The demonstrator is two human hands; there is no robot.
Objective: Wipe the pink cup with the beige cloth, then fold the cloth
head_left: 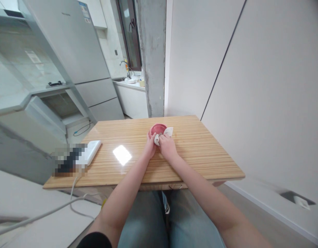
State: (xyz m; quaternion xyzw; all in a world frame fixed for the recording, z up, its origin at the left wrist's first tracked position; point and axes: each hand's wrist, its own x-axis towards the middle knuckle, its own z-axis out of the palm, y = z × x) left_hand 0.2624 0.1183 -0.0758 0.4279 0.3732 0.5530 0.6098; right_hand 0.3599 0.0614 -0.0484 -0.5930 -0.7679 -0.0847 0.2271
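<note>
A pink bowl (159, 128) is near the far side of the wooden table (200, 148), its opening tilted toward me. My left hand (150, 144) grips its left side, thumb at the near rim. In my right hand (167, 144) is a crumpled white cloth or tissue (169, 131), bunched against the bowl's near rim; one corner sticks out to the right. The fingers of that hand are closed round it. Part of the bowl's near side is hidden behind my hands and the cloth.
At the table's left edge lies a white flat device (93, 151) with a cable (75, 182), partly under a pixelated patch. A fridge (71, 44) and a sink tap (125, 65) stand beyond. A white panelled wall (239, 86) rises on the right.
</note>
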